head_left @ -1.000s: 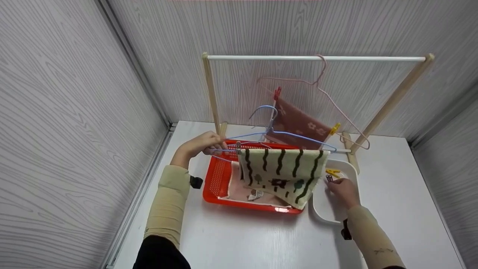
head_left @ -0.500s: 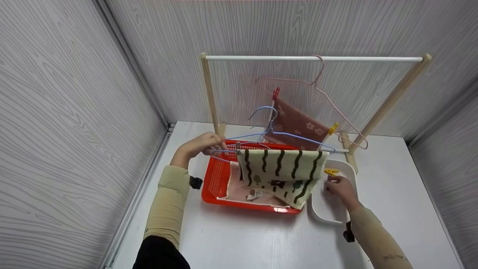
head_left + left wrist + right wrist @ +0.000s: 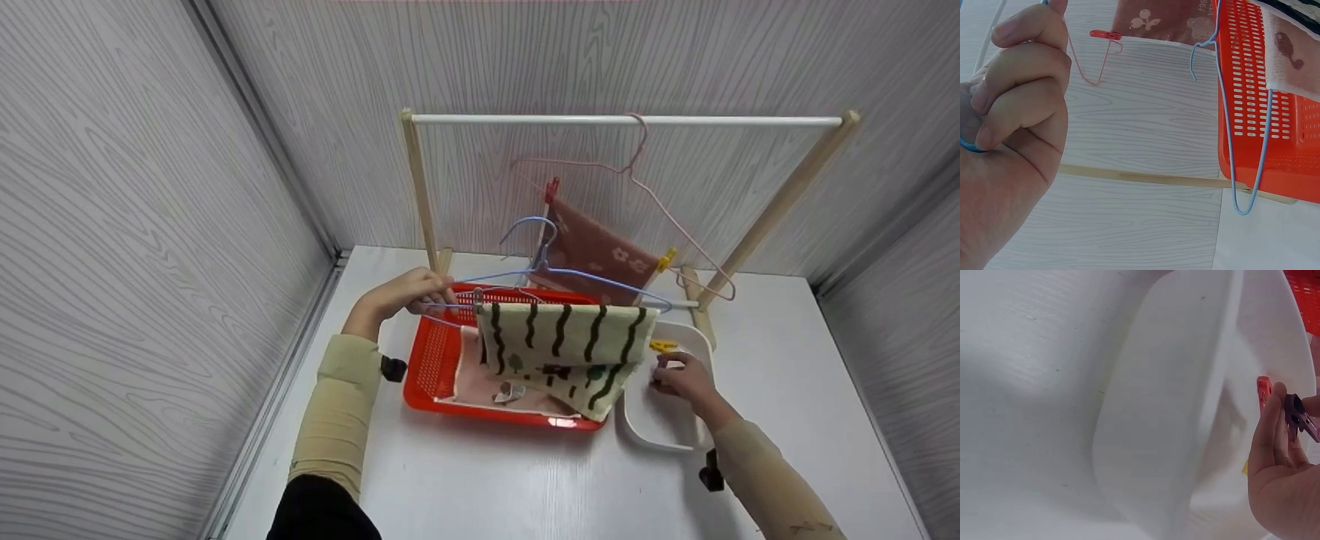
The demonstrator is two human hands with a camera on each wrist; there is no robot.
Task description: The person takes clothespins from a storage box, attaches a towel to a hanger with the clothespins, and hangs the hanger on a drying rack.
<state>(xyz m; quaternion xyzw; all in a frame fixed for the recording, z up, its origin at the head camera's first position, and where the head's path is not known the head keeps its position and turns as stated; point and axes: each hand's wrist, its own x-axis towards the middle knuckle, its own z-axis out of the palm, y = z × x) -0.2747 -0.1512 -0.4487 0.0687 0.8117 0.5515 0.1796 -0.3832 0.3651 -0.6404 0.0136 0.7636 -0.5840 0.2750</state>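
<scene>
In the head view, the cream cotton-looking towel with dark wavy stripes [image 3: 566, 330] hangs folded over the thin blue wire hanger [image 3: 544, 265], above the red perforated plastic basket [image 3: 433, 367]. At the towel's ten o'clock, the left hand [image 3: 409, 291] has its fingers curled round the hanger's end; a small dark clip [image 3: 478, 298] sits at that corner. At three o'clock, over the white plastic tub [image 3: 660, 424], the right hand [image 3: 688, 377] pinches a small dark-purple plastic clothespin [image 3: 1296, 415] between thumb and fingers. The towel looks soft, light and limp, likely to slide along smooth wire, so it is best steadied at its top fold towards two o'clock. The hanger should be light and springy, apt to tip when held at one end; a hold by the neck would balance better. The clothespin, rigid and sprung, probably wants thumb and finger opposed on its handle tips; held lower, the spring would resist more.
</scene>
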